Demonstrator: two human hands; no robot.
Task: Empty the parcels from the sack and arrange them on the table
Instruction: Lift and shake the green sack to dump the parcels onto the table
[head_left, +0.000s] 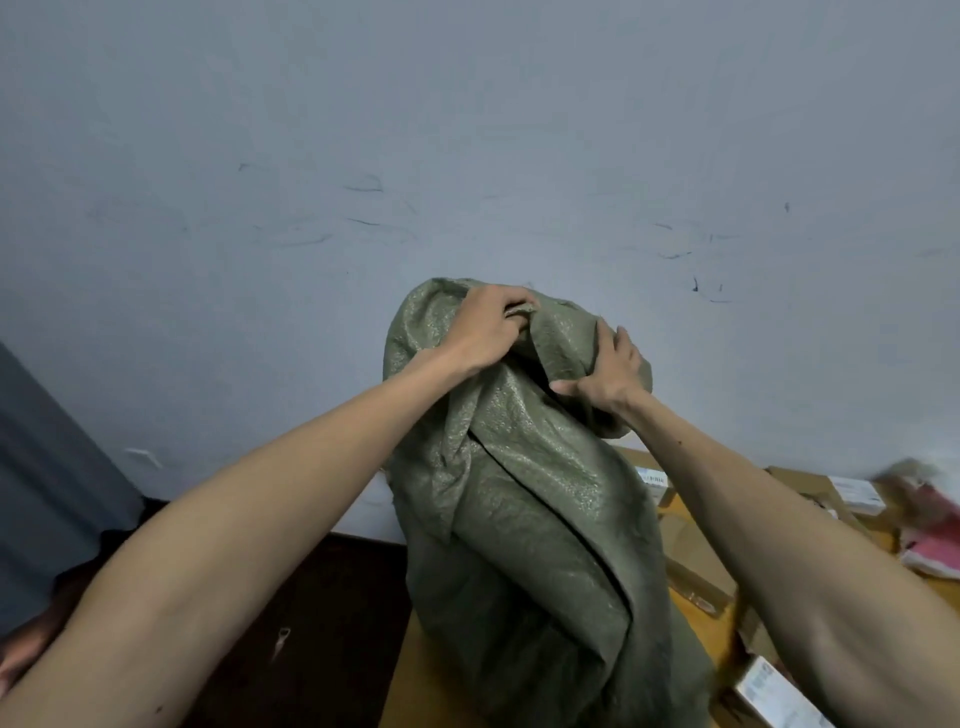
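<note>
While I watch through the head camera, I see the left hand (488, 327) curled tight round a bunch of cloth at the top of the green sack (530, 519), and the right hand (608, 374) pinches a fold of the sack just beside it. The sack hangs down from both hands over the left end of the wooden table (410, 675), though I cannot see its very bottom. Brown parcels (696, 551) lie on the table to the right of the sack, some with white labels, and a pink thing (935, 551) lies farther right.
</note>
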